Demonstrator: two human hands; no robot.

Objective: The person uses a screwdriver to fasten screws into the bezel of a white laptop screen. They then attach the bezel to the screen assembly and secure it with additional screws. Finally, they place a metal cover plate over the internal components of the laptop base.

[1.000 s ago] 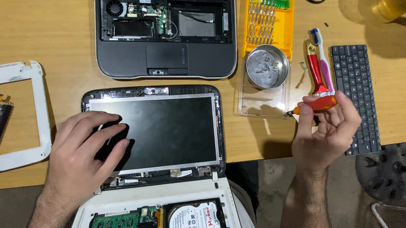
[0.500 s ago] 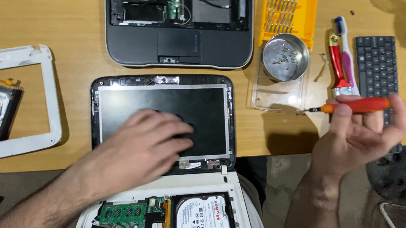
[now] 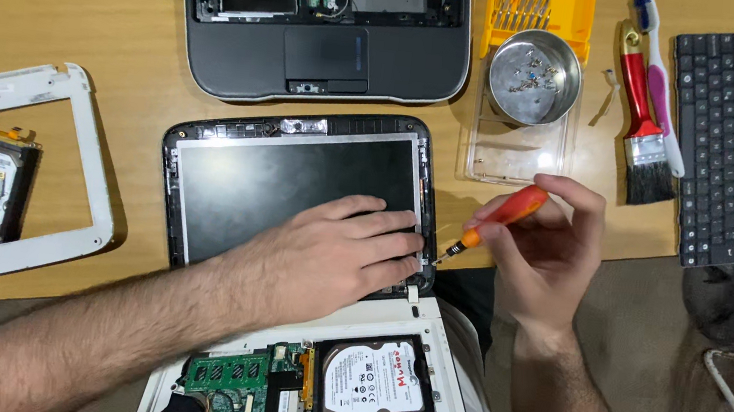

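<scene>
Left hand [image 3: 335, 253] lies flat, grip released, on screen panel [image 3: 291, 191] at table's near middle. Right hand [image 3: 544, 252] pinches orange screwdriver [image 3: 497, 221], tip at panel's right edge. Panel probably thin, fragile; hold by frame.

Head view, looking down (close), desk [image 3: 60, 10]

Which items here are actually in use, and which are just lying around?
In use:
left hand flat on the black laptop screen panel
right hand holding the orange-handled screwdriver

Lying about:
round metal screw bowl
red-handled paintbrush
black loose keyboard
white plastic bezel frame
</scene>
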